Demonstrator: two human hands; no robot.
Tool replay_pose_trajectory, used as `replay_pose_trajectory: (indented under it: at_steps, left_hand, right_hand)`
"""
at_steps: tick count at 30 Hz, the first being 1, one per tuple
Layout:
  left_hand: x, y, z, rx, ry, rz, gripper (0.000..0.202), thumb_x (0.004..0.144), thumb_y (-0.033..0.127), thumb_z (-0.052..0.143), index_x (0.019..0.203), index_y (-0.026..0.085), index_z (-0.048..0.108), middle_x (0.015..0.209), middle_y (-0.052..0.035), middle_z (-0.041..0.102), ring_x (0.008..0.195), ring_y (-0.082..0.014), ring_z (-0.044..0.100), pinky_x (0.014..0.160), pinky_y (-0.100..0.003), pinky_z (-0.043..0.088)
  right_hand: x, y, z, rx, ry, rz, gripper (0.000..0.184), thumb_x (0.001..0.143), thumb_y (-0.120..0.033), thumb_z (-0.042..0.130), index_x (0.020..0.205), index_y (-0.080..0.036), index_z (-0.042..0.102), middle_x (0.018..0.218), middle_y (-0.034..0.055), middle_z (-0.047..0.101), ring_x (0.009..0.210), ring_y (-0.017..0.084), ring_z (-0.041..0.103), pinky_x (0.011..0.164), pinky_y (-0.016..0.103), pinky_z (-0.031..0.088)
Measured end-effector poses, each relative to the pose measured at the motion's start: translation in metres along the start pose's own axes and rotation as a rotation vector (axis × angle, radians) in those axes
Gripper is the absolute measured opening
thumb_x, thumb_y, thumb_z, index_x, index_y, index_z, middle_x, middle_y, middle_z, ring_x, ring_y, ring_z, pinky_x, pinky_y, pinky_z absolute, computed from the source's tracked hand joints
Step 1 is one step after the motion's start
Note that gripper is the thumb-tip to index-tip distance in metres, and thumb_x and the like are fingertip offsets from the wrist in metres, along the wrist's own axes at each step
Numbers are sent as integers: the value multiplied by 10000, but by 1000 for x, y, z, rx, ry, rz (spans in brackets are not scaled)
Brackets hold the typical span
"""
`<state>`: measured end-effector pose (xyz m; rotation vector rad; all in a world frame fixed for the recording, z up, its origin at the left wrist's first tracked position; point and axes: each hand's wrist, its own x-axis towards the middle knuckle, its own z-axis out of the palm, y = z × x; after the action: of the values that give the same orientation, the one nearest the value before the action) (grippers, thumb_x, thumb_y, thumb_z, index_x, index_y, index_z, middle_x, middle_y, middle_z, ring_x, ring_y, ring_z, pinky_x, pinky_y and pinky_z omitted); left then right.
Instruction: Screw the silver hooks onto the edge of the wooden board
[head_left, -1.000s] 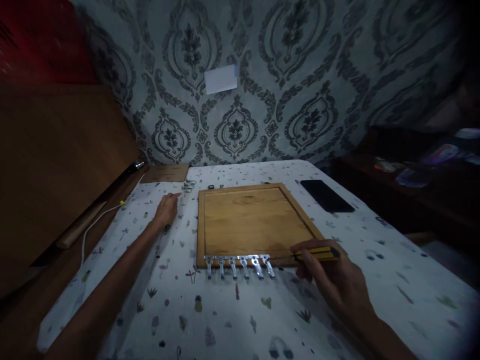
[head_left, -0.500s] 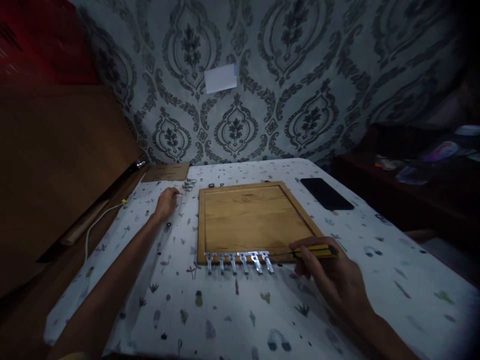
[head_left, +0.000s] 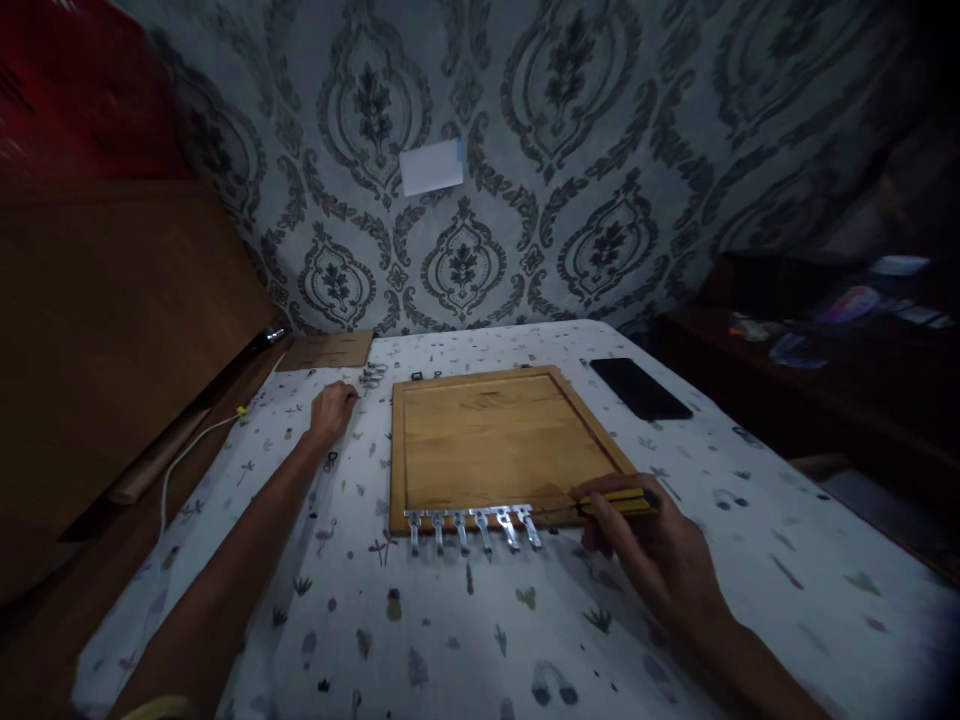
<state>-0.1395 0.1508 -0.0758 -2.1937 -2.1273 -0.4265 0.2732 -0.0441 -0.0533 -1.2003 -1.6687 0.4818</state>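
Observation:
My left hand (head_left: 333, 412) rests on the cloth left of the wooden board, fingers drawn together in a pinch; whatever they hold is too small to make out. Just beyond its fingertips lie several small metal pieces (head_left: 373, 375). My right hand (head_left: 660, 550) is closed on a slim hand tool with a yellow-and-black handle (head_left: 626, 501). Its thin dark tip points left over the near right part of the framed wooden board (head_left: 517, 440). Several shiny metal clips (head_left: 461, 530) are lined up along the board's near edge, their lower ends hanging over it.
A black phone (head_left: 640, 388) lies right of the board on the patterned tablecloth (head_left: 450, 630). Brown cardboard (head_left: 326, 350) sits at the back left, near a white cable (head_left: 184, 455). Small dark fittings (head_left: 417, 377) lie behind the board. A wooden cabinet (head_left: 112, 350) borders the left side.
The whole view has shifted slightly, with the board and phone appearing a little further left. Both hands keep nearly the same place and grip.

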Motion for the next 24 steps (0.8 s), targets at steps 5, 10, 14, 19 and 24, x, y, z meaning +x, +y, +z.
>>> replay_pose_trajectory:
  at_steps: [5, 10, 14, 19, 24]
  left_hand:
    - [-1, -3, 4, -20, 44, 1, 360, 987, 378, 631, 1284, 177, 610, 1299, -108, 628, 1108, -238, 651, 937, -456, 579]
    - [-10, -1, 5, -79, 110, 6, 268, 984, 340, 628, 1178, 156, 650, 1208, -93, 664, 1086, -231, 653, 954, -454, 559]
    - [-21, 3, 0, -180, 162, 4, 142, 899, 192, 539, 912, 158, 676, 1003, -98, 690, 1024, -260, 641, 974, -417, 506]
    - [-32, 24, -10, -380, 156, 36, 157, 842, 296, 524, 862, 185, 632, 892, -52, 673, 847, -211, 628, 800, -327, 525]
    - [-62, 87, -23, -655, -35, 201, 232, 830, 405, 580, 875, 186, 644, 854, -24, 686, 783, -175, 625, 712, -268, 514]
  right_hand:
    - [1, 1, 0, -3, -2, -10, 242, 1008, -424, 541, 987, -195, 618, 601, -9, 651, 441, 125, 608, 397, 218, 519]
    - [0, -2, 4, 52, 41, -24, 230, 998, -416, 563, 946, -194, 601, 566, -24, 623, 421, 116, 594, 385, 205, 497]
    - [-1, -3, 6, 84, 48, 12, 266, 987, -449, 574, 942, -188, 592, 623, -10, 635, 452, 120, 615, 391, 212, 489]
    - [-1, -1, 7, 93, 41, 22, 291, 998, -469, 547, 941, -185, 575, 682, 1, 634, 472, 110, 622, 395, 212, 469]
    - [-2, 0, 8, 117, 38, 36, 286, 1002, -479, 547, 960, -195, 550, 707, -5, 642, 489, 105, 637, 412, 206, 482]
